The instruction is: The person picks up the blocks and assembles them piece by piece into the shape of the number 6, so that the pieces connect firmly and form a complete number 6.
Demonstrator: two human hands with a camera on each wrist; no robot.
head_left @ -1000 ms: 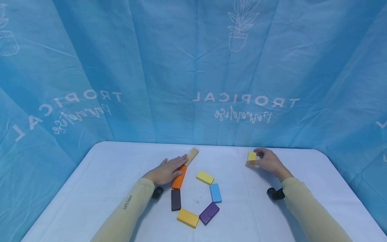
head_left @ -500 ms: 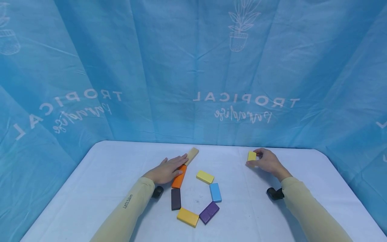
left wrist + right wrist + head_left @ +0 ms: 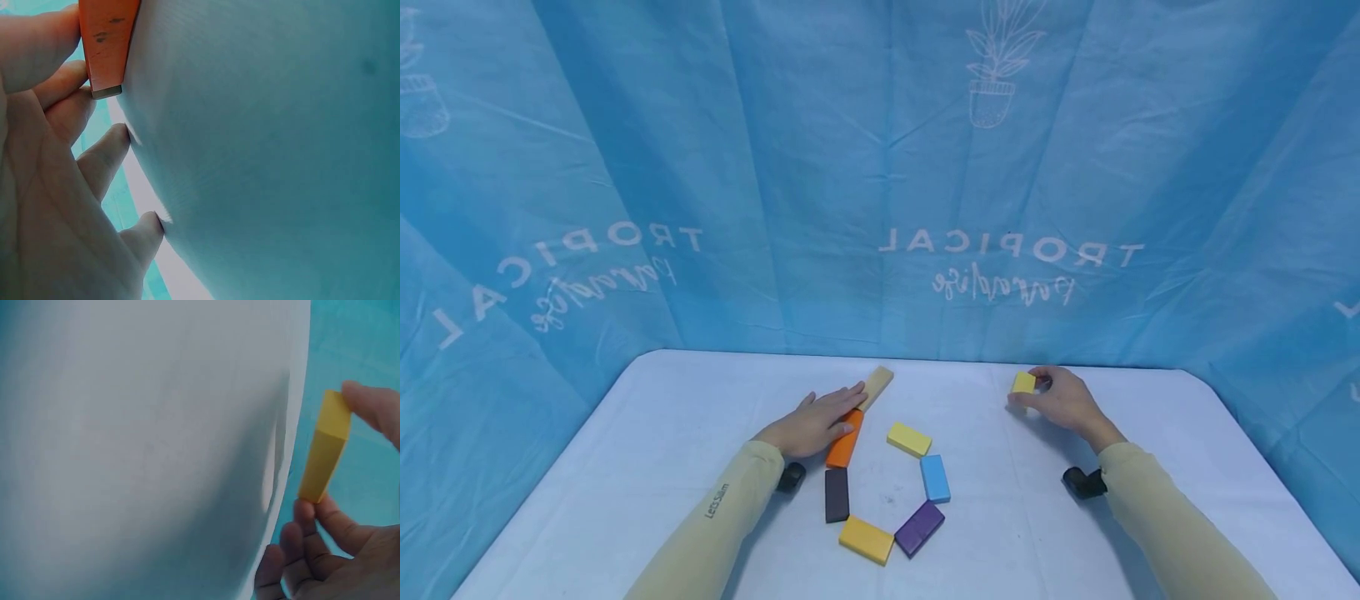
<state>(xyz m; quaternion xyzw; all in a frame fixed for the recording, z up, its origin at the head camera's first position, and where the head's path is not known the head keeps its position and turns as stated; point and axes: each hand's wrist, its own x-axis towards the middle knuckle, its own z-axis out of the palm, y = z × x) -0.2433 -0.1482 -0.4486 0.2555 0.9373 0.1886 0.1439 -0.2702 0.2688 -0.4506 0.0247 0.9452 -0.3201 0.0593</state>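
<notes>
My left hand (image 3: 812,425) lies across an orange block (image 3: 844,450) and the near end of a natural wood block (image 3: 878,384). Its thumb rests on the orange block, and in the left wrist view the fingers reach down to the tabletop beside that block's end (image 3: 106,56). At the back right, my right hand (image 3: 1063,402) pinches a yellow block (image 3: 1023,382) between thumb and fingers. The right wrist view shows this yellow block (image 3: 326,437) held at its two ends, above the table.
Between the hands, a dark block (image 3: 837,495), an amber block (image 3: 867,540), a purple block (image 3: 920,528), a light blue block (image 3: 935,478) and a pale yellow block (image 3: 909,439) curve round in a ring. A blue curtain (image 3: 820,208) hangs behind the white table (image 3: 985,533).
The yellow block in my right hand has tilted a little and shifted slightly to the left. My left hand and the blocks on the table stay put.
</notes>
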